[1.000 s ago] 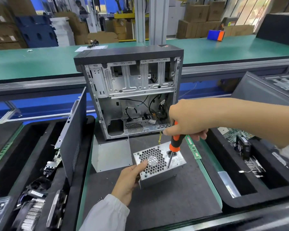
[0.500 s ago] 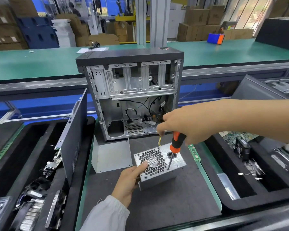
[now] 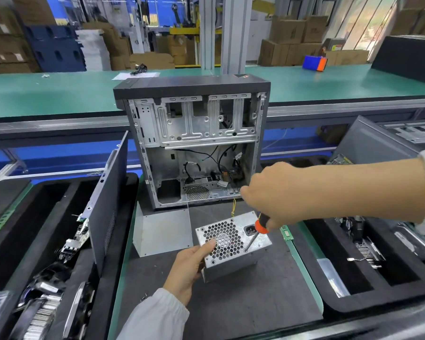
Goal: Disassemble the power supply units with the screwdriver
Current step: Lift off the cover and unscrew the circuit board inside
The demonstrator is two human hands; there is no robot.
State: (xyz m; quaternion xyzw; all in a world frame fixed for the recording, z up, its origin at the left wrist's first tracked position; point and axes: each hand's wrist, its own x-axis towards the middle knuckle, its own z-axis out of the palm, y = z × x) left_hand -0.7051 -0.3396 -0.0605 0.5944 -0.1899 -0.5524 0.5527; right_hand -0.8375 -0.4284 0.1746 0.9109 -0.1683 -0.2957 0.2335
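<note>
A silver power supply unit with a honeycomb fan grille lies on the dark mat in front of me. My left hand holds its left side, thumb on the grille. My right hand grips the black-and-orange handle of a screwdriver. The shaft slants down and its tip rests on the unit's top face near the right front corner. Yellow wires run from the unit's back edge toward the case.
An open computer case stands upright just behind the unit. A loose grey metal panel lies to the left. Black foam trays with removed parts flank the mat; a side panel leans in the left tray.
My right hand has turned on the screwdriver handle and shifted slightly right. The tip stays on the same spot. The left hand and the unit have not moved.
</note>
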